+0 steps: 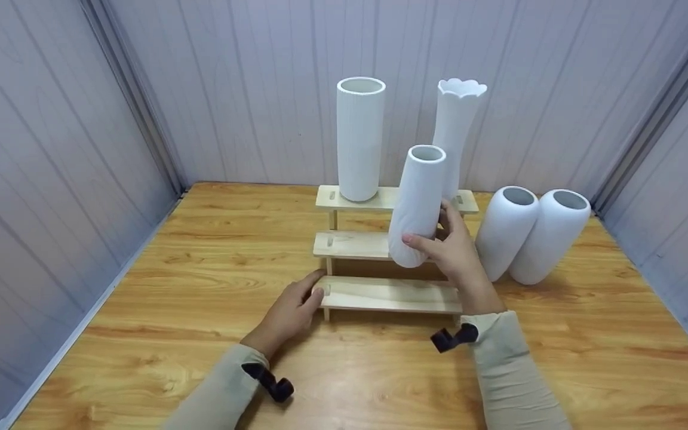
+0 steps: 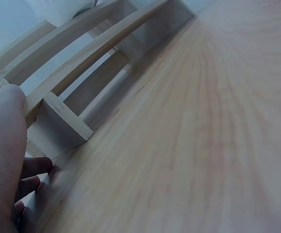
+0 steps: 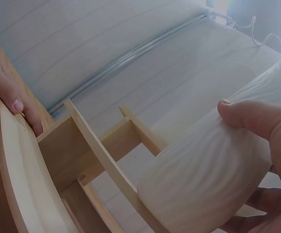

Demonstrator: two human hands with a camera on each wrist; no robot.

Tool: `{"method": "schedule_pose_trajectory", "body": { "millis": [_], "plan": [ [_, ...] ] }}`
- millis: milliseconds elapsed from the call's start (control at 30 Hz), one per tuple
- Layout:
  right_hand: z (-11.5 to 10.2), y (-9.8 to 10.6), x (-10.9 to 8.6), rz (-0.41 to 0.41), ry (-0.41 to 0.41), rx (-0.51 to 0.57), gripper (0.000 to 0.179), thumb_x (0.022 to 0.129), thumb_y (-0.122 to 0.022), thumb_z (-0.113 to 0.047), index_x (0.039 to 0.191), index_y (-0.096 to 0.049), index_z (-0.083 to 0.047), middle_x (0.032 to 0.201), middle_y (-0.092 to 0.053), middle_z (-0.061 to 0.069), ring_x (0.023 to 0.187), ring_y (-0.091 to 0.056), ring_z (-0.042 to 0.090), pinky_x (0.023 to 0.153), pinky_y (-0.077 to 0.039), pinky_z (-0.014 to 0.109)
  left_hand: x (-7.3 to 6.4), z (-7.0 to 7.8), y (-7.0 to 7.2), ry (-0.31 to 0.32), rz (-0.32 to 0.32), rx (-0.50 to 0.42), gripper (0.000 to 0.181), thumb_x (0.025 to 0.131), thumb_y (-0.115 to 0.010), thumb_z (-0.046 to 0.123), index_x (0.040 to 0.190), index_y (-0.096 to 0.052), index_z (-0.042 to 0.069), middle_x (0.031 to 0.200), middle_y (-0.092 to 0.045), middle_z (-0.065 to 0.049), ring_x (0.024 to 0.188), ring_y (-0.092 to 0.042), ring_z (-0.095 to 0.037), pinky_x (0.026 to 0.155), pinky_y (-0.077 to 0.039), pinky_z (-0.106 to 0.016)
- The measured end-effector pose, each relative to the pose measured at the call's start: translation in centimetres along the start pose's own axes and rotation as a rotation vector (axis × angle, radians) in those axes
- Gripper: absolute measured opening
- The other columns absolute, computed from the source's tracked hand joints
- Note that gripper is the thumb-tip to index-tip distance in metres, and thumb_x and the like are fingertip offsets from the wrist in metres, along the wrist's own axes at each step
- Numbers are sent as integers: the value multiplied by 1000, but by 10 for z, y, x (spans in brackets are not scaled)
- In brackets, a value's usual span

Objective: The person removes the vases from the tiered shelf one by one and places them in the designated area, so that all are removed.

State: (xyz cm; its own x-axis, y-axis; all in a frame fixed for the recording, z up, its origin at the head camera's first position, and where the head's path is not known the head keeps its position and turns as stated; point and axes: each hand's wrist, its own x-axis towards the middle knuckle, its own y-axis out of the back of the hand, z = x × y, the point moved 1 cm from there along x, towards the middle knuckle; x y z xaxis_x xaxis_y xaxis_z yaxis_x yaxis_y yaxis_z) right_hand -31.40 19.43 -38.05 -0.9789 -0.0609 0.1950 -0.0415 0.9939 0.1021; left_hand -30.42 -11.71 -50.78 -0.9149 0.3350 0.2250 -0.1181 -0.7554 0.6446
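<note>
Your right hand (image 1: pixel 460 257) grasps a white vase (image 1: pixel 417 200) low on its body, thumb across the front and fingers (image 1: pixel 451 216) bent round the side. The vase tapers to a round mouth, with wavy ridges near its base, and leans slightly before the middle shelf; contact there is unclear. Your left hand (image 1: pixel 290 307) clasps the lowest shelf's end on the pale wooden stand (image 1: pixel 392 295). A straight cylinder vase (image 1: pixel 360 140) and a scalloped-rim vase (image 1: pixel 456 125) top it.
</note>
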Motion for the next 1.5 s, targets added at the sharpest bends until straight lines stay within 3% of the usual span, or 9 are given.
{"method": "schedule_pose_trajectory", "body": {
  "millis": [133, 267, 567, 667, 800, 933, 1033, 1267, 1500],
  "plan": [
    [1, 6, -3, 8, 14, 9, 93, 79, -88, -15, 154, -33, -19, 151, -44, 12, 132, -49, 34, 104, -44, 57, 1, 0, 0, -10, -10, -2, 47, 108, -45, 28, 152, -46, 11, 107, -65, -10, 102, -59, -23, 99, -45, -46],
    [1, 12, -5, 11, 9, 8, 94, 80, -87, -13, 155, -31, -16, 153, -43, 14, 136, -46, 36, 107, -40, 58, 2, 0, 0, -16, -12, 2, 46, 108, -44, 26, 152, -46, 10, 79, -53, -2, 84, -55, -21, 87, -45, -42],
    [2, 29, -11, 7, 23, -30, 94, 82, -85, -13, 157, -28, -15, 153, -42, 14, 136, -45, 35, 110, -39, 56, 1, -2, 0, -17, 7, -5, 46, 108, -47, 27, 151, -48, 12, 119, -65, -9, 106, -57, -21, 100, -45, -46],
    [3, 33, -12, 5, 25, 0, 93, 83, -83, -10, 157, -27, -15, 153, -42, 15, 134, -47, 36, 108, -40, 57, 2, -1, 0, -12, 1, -16, 46, 108, -45, 27, 152, -47, 12, 111, -66, -12, 102, -59, -23, 98, -45, -46],
    [2, 39, -13, 8, 2, 23, 95, 83, -84, -11, 158, -25, -17, 154, -40, 16, 135, -45, 36, 109, -39, 57, 1, 0, 0, 4, -1, -7, 46, 108, -46, 27, 152, -47, 13, 118, -66, -14, 110, -60, -26, 102, -44, -47],
    [3, 45, -15, 2, 6, 10, 95, 84, -83, -10, 158, -25, -17, 154, -39, 17, 135, -45, 38, 109, -38, 58, 1, 0, 0, 21, 1, 6, 46, 108, -46, 29, 152, -47, 14, 142, -57, -13, 130, -52, -29, 112, -37, -50],
    [4, 50, -15, 2, 18, -12, 92, 84, -83, -9, 156, -27, -16, 154, -40, 16, 135, -45, 38, 109, -38, 59, 1, 0, -1, 24, -1, 6, 47, 108, -45, 30, 153, -47, 14, 144, -56, -12, 132, -50, -29, 112, -37, -51],
    [4, 64, -20, 29, 18, -37, 88, 83, -83, -9, 154, -29, -14, 154, -41, 18, 136, -44, 38, 110, -37, 59, 0, -2, -1, -13, -11, 2, 46, 109, -43, 26, 152, -46, 11, 114, -67, -13, 105, -59, -25, 100, -45, -48],
    [-2, 78, -24, 69, -2, -72, 93, 83, -84, -11, 157, -28, -15, 154, -42, 18, 137, -44, 35, 111, -38, 55, 1, 0, -1, -14, -2, -8, 46, 109, -44, 26, 152, -46, 10, 139, -59, -13, 125, -55, -28, 109, -40, -50]
  ]
}}
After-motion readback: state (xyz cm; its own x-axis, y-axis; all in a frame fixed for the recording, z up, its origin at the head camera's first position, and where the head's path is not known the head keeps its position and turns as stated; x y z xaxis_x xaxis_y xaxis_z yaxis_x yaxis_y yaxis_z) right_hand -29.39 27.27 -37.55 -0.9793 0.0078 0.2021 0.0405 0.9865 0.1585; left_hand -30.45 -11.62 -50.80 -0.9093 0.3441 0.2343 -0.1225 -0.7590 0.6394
